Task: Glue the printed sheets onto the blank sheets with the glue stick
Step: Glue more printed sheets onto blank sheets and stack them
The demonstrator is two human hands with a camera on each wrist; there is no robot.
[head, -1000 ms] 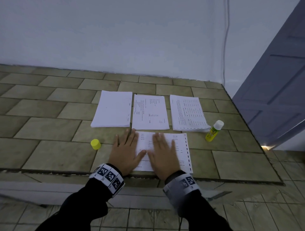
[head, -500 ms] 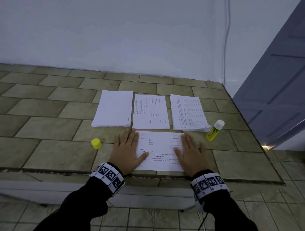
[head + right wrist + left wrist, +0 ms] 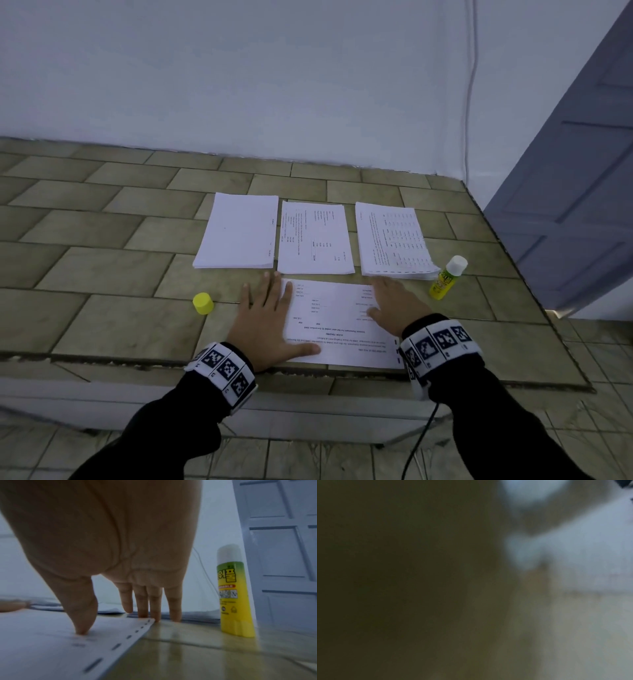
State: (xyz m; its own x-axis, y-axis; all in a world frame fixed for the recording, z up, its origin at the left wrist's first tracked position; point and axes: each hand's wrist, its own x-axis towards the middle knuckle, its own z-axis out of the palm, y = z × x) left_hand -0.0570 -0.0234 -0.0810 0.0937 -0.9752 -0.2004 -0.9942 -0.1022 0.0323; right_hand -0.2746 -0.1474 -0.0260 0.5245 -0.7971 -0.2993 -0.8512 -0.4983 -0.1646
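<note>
Fingers [image 3: 383, 286] of the right hand [image 3: 397, 305], flat and holding nothing, have slid to the printed sheet's [image 3: 339, 325] right edge. Left hand [image 3: 265, 318] stays flat at frame centre; pressing looks nearly done.

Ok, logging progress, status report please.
Left hand, right hand: flat, pressing white printed sheet. Yellow glue stick upright, uncapped; yellow cap apart. Nothing in the way.

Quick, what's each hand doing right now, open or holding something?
Left hand: open, flat, pressing the printed sheet.
Right hand: open, fingers straight, touching the sheet's right edge.
</note>
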